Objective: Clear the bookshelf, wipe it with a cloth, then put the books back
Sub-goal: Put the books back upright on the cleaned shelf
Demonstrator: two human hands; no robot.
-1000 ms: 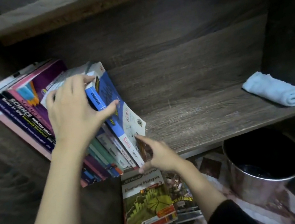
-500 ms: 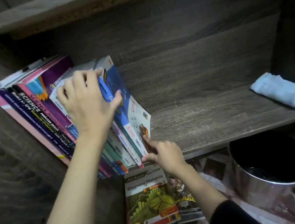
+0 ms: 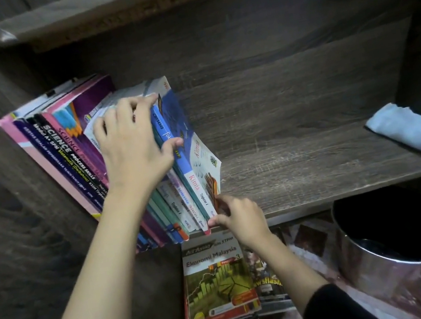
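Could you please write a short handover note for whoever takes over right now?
The left hand grips the tops of the leaning books at the shelf's left end.
The right hand pinches the lower corner of the Kimia book, rightmost in the row.
The cloth lies folded at the shelf's right end.
The Ekonomi book lies flat below, beside a bin.
Done: cannot tell if the shelf was wiped.
Left: probably square the row, then shelve the Ekonomi book.
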